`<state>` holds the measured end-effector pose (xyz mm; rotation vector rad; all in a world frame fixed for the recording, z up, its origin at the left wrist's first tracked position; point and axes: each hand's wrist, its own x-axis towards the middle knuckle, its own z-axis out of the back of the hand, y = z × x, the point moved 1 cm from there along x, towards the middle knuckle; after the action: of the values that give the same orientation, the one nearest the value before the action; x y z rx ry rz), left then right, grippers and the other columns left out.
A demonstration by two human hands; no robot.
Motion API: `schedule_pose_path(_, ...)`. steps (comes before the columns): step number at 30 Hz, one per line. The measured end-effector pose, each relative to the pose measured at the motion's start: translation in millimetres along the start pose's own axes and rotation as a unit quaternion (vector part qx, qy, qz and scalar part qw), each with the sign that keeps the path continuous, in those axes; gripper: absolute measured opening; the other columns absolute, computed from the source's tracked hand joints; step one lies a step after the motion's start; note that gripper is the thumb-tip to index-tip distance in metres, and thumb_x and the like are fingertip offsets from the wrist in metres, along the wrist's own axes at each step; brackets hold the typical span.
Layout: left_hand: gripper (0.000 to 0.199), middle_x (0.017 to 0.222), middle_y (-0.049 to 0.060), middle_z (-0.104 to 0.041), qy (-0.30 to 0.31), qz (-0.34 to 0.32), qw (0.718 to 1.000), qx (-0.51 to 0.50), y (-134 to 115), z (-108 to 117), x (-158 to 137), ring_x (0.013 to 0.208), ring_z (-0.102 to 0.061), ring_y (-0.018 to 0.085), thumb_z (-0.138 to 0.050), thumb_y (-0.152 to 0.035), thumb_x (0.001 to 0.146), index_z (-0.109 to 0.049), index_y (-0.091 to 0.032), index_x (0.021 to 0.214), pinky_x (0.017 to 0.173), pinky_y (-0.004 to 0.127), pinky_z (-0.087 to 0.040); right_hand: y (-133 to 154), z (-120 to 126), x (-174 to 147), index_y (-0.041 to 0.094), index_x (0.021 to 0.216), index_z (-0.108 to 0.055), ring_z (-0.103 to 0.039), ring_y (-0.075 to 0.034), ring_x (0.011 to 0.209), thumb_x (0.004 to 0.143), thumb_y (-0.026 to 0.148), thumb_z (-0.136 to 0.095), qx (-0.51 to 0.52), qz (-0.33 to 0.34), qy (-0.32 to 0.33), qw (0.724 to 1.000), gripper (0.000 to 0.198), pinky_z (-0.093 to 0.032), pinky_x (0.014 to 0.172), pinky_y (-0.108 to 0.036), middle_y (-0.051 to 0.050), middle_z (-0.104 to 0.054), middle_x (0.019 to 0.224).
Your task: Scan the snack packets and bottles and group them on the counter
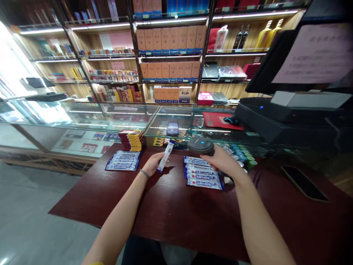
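My left hand (154,162) is closed on a slim blue-and-white snack packet (166,156), held tilted above the table with a pale printed side showing. In my right hand (220,159) is a dark barcode scanner (200,144) with a small blue light, its head pointing left toward the packet. Beneath the scanner lies an overlapping row of similar blue-and-white packets (204,176). Another row of such packets (123,161) rests left of my left hand. Behind that row stand stacked yellow and dark-red packs (131,140).
The dark-red wooden table (165,217) meets a glass display counter (118,117). Small cylindrical items (244,156) stand beyond my right wrist. A phone (305,183) lies at the right, below a dark monitor (278,59). A computer mouse (231,120) sits on a red mat (215,119).
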<state>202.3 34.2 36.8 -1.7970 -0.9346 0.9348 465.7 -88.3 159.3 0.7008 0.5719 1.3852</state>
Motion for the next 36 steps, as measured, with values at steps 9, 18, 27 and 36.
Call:
schedule_pose_path(9, 0.028, 0.108, 0.016, -0.072, -0.015, 0.017, 0.998, -0.053, -4, 17, 2, 0.077, -0.069, 0.016, -0.064, -0.026, 0.091, -0.069, -0.009, 0.112, 0.064, 0.026, -0.06, 18, -61, 11, 0.024, 0.117, -0.058, -0.071, -0.028, 0.091, 0.076, 0.032, -0.069, -0.109, 0.05, 0.012, 0.993, 0.044, -0.047, 0.069, -0.03, -0.006, -0.075, 0.097)
schedule_pose_path(18, 0.028, 0.11, 0.016, -0.072, -0.012, 0.021, 0.998, -0.062, -1, 20, 5, 0.079, -0.07, 0.018, -0.06, -0.028, 0.094, -0.068, -0.01, 0.114, 0.064, 0.028, -0.061, 22, -58, 7, 0.025, 0.109, -0.061, -0.071, -0.028, 0.087, 0.073, 0.032, -0.07, -0.098, 0.04, -0.013, 0.994, 0.038, -0.048, 0.072, -0.032, -0.005, -0.075, 0.092)
schedule_pose_path(27, 0.036, 0.111, 0.016, -0.072, 0.025, -0.02, 0.998, -0.052, -5, 16, 1, 0.085, -0.07, 0.018, -0.068, -0.027, 0.088, -0.068, -0.012, 0.121, 0.076, 0.03, -0.058, 24, -56, 7, 0.025, 0.114, -0.059, -0.07, -0.032, 0.096, 0.074, 0.032, -0.068, -0.094, 0.037, -0.017, 0.995, 0.041, -0.048, 0.075, -0.033, -0.007, -0.075, 0.099)
schedule_pose_path(36, 0.035, 0.113, 0.006, -0.074, -0.102, -0.245, 0.916, 0.303, -51, 34, -13, 0.108, -0.066, 0.026, -0.074, -0.026, 0.08, -0.074, -0.024, 0.115, 0.102, 0.037, -0.049, 25, -71, 6, 0.025, 0.121, -0.057, -0.069, -0.032, 0.105, 0.076, 0.034, -0.068, -0.055, 0.054, -0.035, 0.996, 0.048, -0.049, 0.078, -0.034, -0.008, -0.074, 0.106)
